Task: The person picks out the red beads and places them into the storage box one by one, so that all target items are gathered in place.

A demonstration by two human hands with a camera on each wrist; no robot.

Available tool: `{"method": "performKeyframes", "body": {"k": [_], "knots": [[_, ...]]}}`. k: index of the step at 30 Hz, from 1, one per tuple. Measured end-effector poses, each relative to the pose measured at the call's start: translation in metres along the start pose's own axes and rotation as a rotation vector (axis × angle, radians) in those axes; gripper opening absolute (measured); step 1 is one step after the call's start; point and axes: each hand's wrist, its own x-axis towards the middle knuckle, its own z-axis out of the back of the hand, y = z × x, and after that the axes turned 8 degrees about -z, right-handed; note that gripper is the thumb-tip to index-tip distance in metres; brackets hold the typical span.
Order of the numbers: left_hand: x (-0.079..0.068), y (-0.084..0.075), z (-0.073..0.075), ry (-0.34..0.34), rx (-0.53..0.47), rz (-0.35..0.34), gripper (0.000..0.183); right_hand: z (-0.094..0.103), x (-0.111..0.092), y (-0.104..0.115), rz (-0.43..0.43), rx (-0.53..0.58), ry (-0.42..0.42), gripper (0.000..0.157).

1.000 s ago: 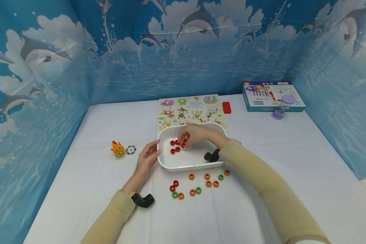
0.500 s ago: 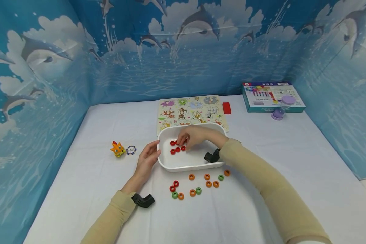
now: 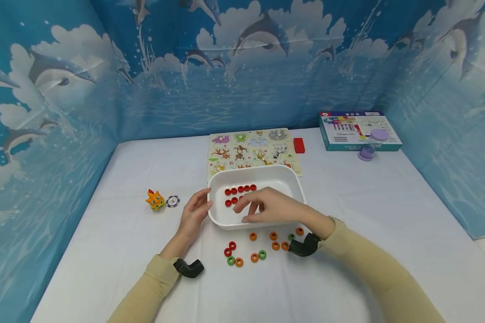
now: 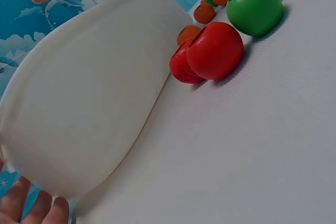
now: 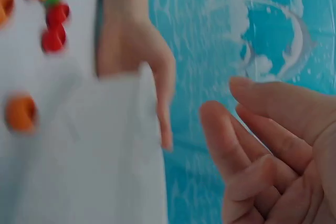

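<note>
My left hand (image 3: 193, 215) touches the left end of a white tray (image 3: 256, 226), its fingers fairly straight against the end wall. Inside the tray, several red beads (image 3: 234, 191) stand in two rows; my right hand (image 3: 272, 206) partly hides the lower row. That hand hovers over the tray's front part, thumb and index finger apart. In the right wrist view, nothing shows between the right hand's fingers (image 5: 218, 124). Loose orange beads (image 3: 254, 257), green beads (image 3: 262, 255) and red beads (image 3: 228, 252) lie on the cloth before the tray.
An animal puzzle board (image 3: 250, 148) lies behind the tray, beside a red block (image 3: 299, 145). At the back right are a flat box (image 3: 355, 132) and a purple-capped hourglass-shaped item (image 3: 372, 143). An orange toy (image 3: 155, 200) and a poker chip (image 3: 173, 201) lie left.
My right hand has drawn back from the red beads toward the tray's front edge, its thumb and index finger spreading. More of the upper bead row shows. The left hand stays on the tray.
</note>
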Motion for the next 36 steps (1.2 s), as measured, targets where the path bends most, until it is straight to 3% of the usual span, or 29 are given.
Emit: {"method": "performKeyframes", "body": {"k": [7, 14, 18, 31, 36], "knots": [[-0.004, -0.015, -0.007, 0.029, 0.04, -0.012, 0.042, -0.057, -0.019, -0.007, 0.03, 0.096, 0.007, 0.031], [-0.006, -0.019, -0.009, 0.034, 0.036, -0.015, 0.041, -0.092, -0.014, -0.022, 0.028, -0.038, -0.107, 0.033], [-0.007, -0.018, -0.008, 0.038, 0.039, -0.014, 0.041, -0.096, -0.009, -0.028, 0.016, -0.073, -0.151, 0.032], [-0.007, -0.019, -0.008, 0.031, 0.044, -0.012, 0.042, -0.101, -0.004, -0.033, 0.023, -0.132, -0.17, 0.019], [-0.007, -0.019, -0.009, 0.026, 0.052, -0.009, 0.041, -0.085, -0.011, -0.021, 0.002, -0.166, -0.102, 0.019]]}}
